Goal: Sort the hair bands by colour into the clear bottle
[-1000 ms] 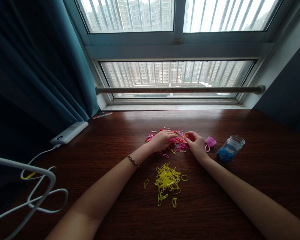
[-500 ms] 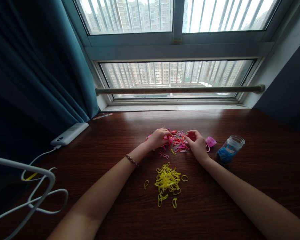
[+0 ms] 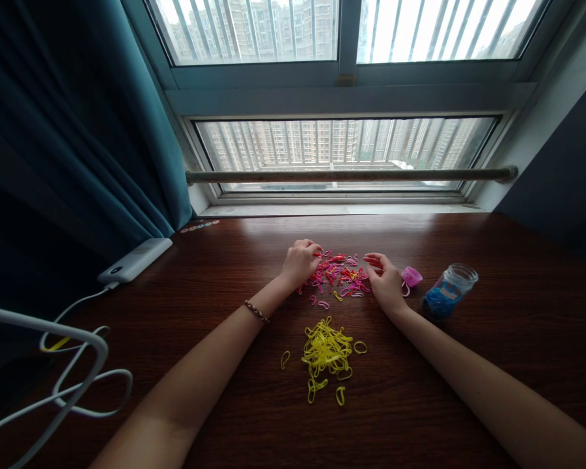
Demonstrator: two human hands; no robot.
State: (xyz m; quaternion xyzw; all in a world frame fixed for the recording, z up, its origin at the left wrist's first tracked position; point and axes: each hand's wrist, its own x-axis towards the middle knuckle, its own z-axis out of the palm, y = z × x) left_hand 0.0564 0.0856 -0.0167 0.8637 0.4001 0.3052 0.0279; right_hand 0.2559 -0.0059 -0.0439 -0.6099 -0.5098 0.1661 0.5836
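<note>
Pink and red rubber bands (image 3: pixel 339 273) lie in a loose heap on the dark wooden table, with a few yellow ones among them. My left hand (image 3: pixel 301 260) rests at the heap's left edge, its fingers curled over the bands; what is under the fingertips is hidden. At the right edge is my right hand (image 3: pixel 383 277), fingers apart and slightly bent, with nothing visible between them. Nearer to me sits a separate pile of yellow rubber bands (image 3: pixel 327 348), with several single yellow bands around it.
Right of my right hand are a pink cup-shaped lid (image 3: pixel 411 277) and a tilted clear jar (image 3: pixel 449 292) with blue contents. A white power bank (image 3: pixel 135 260) with looping white cables (image 3: pixel 97 365) lies at the left, by the blue curtain (image 3: pixel 141 130).
My left hand has moved left, off the middle of the pink and red heap to its edge, uncovering more bands. My right hand has barely moved; its fingers look slightly more spread.
</note>
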